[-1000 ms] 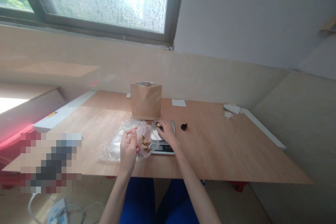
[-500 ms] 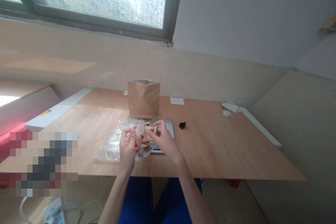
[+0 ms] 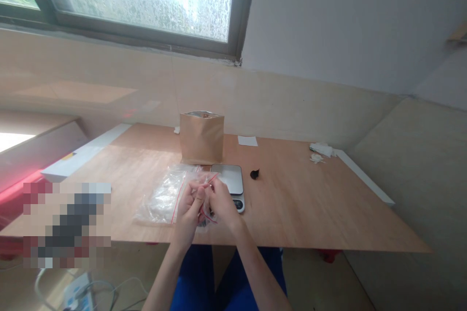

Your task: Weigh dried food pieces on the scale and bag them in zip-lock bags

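My left hand (image 3: 190, 206) grips the near side of a small clear zip bag (image 3: 210, 213) with a red seal line. My right hand (image 3: 222, 202) is closed at the bag's mouth, its fingers partly hidden against the plastic. The brown pieces inside the bag are mostly covered by my hands. Just behind and right of them lies a kitchen scale (image 3: 230, 177) with a silver plate and a dark display. More clear zip bags (image 3: 160, 199) lie flat in a pile to the left. An open kraft pouch (image 3: 202, 138) stands upright behind the scale.
A dark shrivelled piece (image 3: 255, 174) lies right of the scale. Farther back are a white paper (image 3: 247, 141) and crumpled white scraps (image 3: 318, 155). The wooden table (image 3: 310, 204) meets the wall at the back. A power strip (image 3: 78, 291) with cables is on the floor at left.
The light-brown piece my right hand held at the bag's mouth is no longer visible. My hands have come together around the bag, uncovering more of the scale.
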Demonstrator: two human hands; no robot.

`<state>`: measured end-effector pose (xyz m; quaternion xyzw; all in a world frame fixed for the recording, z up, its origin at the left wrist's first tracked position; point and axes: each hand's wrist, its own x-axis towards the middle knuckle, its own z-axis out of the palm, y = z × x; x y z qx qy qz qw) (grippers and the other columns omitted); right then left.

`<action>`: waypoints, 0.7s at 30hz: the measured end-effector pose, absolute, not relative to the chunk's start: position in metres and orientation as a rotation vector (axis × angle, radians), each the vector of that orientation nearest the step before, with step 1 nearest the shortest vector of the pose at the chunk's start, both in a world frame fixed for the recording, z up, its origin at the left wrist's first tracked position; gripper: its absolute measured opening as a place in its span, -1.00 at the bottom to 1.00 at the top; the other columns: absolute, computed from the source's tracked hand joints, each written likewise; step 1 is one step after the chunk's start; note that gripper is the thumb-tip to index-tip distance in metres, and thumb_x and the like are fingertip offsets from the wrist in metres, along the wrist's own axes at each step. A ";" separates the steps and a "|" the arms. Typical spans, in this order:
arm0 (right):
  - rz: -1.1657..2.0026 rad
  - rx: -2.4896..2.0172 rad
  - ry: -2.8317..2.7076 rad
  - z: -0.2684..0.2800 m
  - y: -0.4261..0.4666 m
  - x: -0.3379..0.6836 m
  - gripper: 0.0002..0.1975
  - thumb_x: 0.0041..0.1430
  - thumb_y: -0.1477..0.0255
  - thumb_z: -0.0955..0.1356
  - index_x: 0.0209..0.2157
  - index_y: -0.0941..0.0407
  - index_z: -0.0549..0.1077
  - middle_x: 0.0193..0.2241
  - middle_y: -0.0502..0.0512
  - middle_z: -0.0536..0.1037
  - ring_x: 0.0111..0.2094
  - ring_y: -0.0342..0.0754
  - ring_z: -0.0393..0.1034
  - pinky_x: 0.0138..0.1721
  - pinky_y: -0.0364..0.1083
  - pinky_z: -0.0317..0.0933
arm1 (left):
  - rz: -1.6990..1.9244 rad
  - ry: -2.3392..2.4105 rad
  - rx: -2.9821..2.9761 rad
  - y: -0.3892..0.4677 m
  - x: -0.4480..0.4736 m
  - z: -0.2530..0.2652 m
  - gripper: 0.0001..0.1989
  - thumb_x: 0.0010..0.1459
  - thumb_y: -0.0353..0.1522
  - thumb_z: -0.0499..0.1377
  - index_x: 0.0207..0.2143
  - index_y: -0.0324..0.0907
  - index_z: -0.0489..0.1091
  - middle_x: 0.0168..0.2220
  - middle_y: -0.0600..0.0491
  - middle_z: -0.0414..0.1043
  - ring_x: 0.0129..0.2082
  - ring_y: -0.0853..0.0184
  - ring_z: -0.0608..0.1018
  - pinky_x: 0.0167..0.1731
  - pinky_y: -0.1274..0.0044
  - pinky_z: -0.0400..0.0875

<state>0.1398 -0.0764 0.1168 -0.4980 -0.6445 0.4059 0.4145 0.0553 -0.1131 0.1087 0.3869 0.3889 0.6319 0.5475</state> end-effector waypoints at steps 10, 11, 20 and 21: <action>1.045 -1.303 -1.567 0.118 -0.078 0.145 -0.87 0.00 0.56 0.27 -0.36 0.13 0.39 -0.44 0.00 0.49 -0.43 -0.13 0.39 -0.40 -0.17 0.26 | 1.495 0.851 0.790 -0.118 0.061 0.108 -0.69 0.01 -0.15 0.20 -0.43 -0.15 0.17 -0.73 0.30 0.01 -0.79 0.61 0.03 -0.82 0.76 -0.07; 1.018 -1.301 -1.585 0.120 -0.080 0.145 -0.86 0.02 0.55 0.27 -0.34 0.12 0.40 -0.42 0.00 0.50 -0.42 -0.12 0.40 -0.37 -0.16 0.27 | 1.509 0.863 0.776 -0.118 0.062 0.109 -0.69 0.01 -0.14 0.20 -0.42 -0.15 0.19 -0.73 0.30 0.01 -0.79 0.61 0.03 -0.82 0.76 -0.08; 0.814 -1.249 -1.474 0.124 -0.116 0.173 -0.71 0.22 0.26 0.20 -0.08 0.07 0.35 -0.06 0.12 0.42 -0.06 -0.05 0.33 0.00 -0.03 0.20 | 1.746 0.938 0.517 -0.106 0.054 0.116 -0.69 0.00 -0.17 0.22 -0.32 -0.15 0.22 -0.69 0.31 0.02 -0.78 0.62 0.07 -0.82 0.79 -0.02; 0.879 -1.274 -1.446 0.118 -0.119 0.174 -0.65 0.20 0.23 0.22 -0.03 0.07 0.30 -0.01 0.15 0.39 -0.03 -0.03 0.32 0.00 -0.02 0.20 | 1.766 0.933 0.503 -0.105 0.055 0.117 -0.70 0.01 -0.18 0.21 -0.32 -0.15 0.22 -0.69 0.31 0.02 -0.78 0.61 0.08 -0.82 0.78 -0.01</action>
